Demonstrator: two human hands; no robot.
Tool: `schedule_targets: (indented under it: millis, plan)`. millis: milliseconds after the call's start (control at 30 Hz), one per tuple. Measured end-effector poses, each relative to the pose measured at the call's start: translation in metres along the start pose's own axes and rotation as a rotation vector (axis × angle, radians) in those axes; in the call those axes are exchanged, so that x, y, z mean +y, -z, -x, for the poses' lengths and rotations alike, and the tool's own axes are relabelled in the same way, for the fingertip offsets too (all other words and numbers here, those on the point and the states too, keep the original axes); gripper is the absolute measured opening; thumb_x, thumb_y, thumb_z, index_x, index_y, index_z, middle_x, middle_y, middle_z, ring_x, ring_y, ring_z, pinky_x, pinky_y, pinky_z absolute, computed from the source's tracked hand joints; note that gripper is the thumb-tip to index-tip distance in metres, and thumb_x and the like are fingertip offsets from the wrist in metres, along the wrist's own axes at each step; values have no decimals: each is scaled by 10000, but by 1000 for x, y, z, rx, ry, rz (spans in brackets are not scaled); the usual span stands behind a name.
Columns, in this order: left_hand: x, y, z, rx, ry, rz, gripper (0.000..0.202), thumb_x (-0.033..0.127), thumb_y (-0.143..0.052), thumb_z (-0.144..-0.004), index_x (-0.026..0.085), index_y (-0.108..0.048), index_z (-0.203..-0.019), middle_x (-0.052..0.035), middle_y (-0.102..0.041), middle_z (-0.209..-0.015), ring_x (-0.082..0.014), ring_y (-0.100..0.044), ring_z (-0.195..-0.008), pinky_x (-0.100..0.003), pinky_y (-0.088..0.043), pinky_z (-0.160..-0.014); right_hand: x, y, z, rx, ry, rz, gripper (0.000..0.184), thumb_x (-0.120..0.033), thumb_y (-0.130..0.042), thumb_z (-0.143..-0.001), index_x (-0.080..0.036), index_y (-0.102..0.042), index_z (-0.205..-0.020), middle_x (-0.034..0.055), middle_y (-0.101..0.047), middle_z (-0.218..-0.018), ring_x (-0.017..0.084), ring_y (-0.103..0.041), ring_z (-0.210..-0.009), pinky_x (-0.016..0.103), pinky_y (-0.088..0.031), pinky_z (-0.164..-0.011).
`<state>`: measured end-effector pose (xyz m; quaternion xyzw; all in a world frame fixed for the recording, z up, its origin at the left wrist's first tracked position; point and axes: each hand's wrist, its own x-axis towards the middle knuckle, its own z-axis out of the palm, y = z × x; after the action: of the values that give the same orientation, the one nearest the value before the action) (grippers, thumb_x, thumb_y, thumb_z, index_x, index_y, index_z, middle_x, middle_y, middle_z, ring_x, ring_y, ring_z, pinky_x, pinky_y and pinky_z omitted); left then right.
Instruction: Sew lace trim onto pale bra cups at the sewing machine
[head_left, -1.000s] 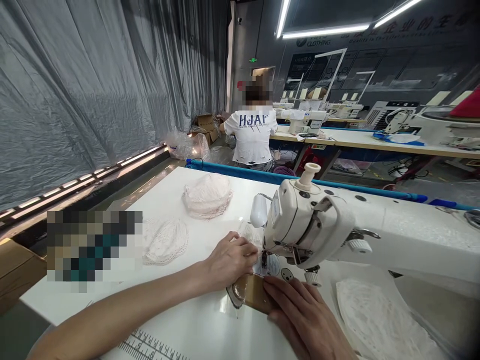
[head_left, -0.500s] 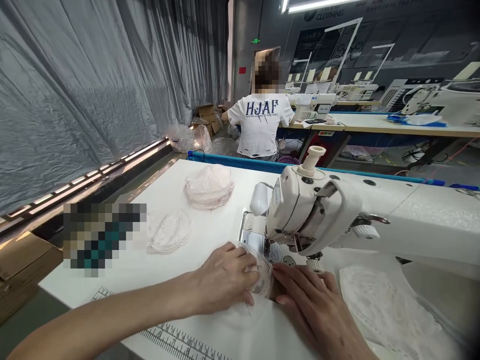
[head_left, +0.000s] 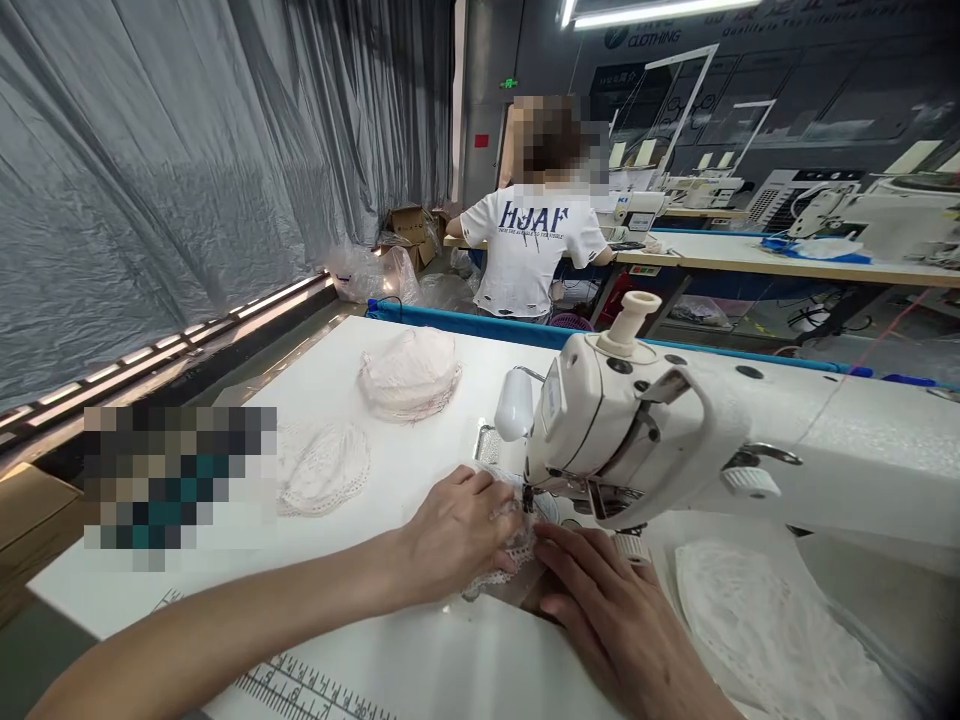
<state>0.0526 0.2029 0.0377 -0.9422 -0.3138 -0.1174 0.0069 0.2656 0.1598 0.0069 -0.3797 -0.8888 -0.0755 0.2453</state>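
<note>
At the machine [head_left: 592, 420], the left hand [head_left: 461, 535] holds lace [head_left: 520, 545], seemingly unfinished; the right hand [head_left: 611, 610] rests by its edge, grip unclear. Other pieces [head_left: 410, 372] lie apart, stage unknown.

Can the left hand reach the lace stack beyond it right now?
Probably yes: mainly white tabletop shows between the left hand and the lace stack. It would first have to leave the lace piece it is touching.

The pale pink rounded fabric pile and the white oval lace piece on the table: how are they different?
The pale pink pile stands taller; the white lace piece lies flatter. The pile shows thin reddish threads low down; the lace piece shows a border of little holes. Both rest on the white table.
</note>
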Motion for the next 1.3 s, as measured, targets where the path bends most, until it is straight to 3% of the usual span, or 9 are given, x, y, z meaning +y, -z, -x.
schedule_targets:
  millis: [167, 300, 433, 600, 733, 900, 1067, 1167, 1300]
  plan:
    - [4, -3, 5, 71, -50, 28, 240, 387, -542, -891, 151, -577, -880, -54, -601, -1002, -175, -537, -905, -343, -413, -810, -6, -3, 6, 21, -59, -225, 347, -379, -338, -992, -209, -638, -957, 79, -685, -1050, 196, -604, -795, 344, -352, -735]
    - [9, -3, 10, 115, -131, 103, 360, 505, -510, -878, 150, -559, -847, -41, -616, -973, -152, -554, -912, -350, -384, -894, -9, -5, 10, 23, -92, -363, 405, -419, -291, -999, -222, -626, -886, 64, -688, -928, 209, -585, -828, 353, -335, -746]
    - [12, -4, 12, 85, -118, 88, 451, 545, -507, -858, 129, -554, -1026, -45, -592, -910, -173, -544, -853, -359, -402, -823, -6, -2, 12, -45, -51, -276, 408, -439, -272, -1000, -218, -614, -1023, 81, -674, -998, 212, -600, -839, 367, -345, -767]
    - [14, -5, 13, 109, -125, 48, 319, 428, -518, -896, 122, -591, -840, -75, -598, -949, -184, -545, -878, -361, -398, -829, -1, 0, 14, -60, 24, -163, 388, -429, -325, -995, -184, -576, -1161, 114, -654, -1112, 189, -614, -798, 360, -359, -752]
    - [16, -8, 14, 153, -145, 18, 304, 396, -524, -902, 122, -585, -784, -95, -594, -1080, -186, -543, -966, -361, -396, -865, -3, 2, 13, -49, 13, -144, 357, -416, -347, -994, -204, -608, -1116, 90, -663, -1140, 206, -597, -943, 368, -342, -824]
    - [18, -12, 14, 195, -148, -12, 353, 417, -495, -913, 132, -575, -721, -62, -632, -905, -161, -559, -845, -334, -427, -766, -5, 3, 13, -42, 9, -179, 312, -415, -410, -975, -229, -651, -1042, 67, -684, -1108, 204, -596, -973, 350, -346, -822]
    - [20, -12, 13, 229, -143, -20, 332, 380, -499, -916, 128, -579, -716, -55, -636, -865, -159, -558, -808, -336, -438, -751, -2, 3, 13, -46, 27, -180, 293, -431, -460, -954, -229, -629, -1084, 35, -662, -1177, 184, -595, -983, 328, -324, -828]
    - [21, -11, 12, 223, -122, 13, 343, 409, -498, -912, 119, -588, -753, -53, -637, -853, -161, -560, -803, -337, -446, -751, 1, 4, 11, -44, 77, -149, 294, -440, -510, -929, -220, -626, -1084, 16, -676, -1160, 180, -595, -985, 323, -317, -833]
    - [22, -10, 12, 166, -56, 78, 347, 434, -517, -894, 101, -602, -937, -55, -626, -886, -174, -563, -820, -336, -457, -742, 1, 4, 8, -38, 138, -60, 344, -438, -483, -940, -167, -625, -1097, 85, -693, -1111, 218, -608, -939, 351, -325, -802]
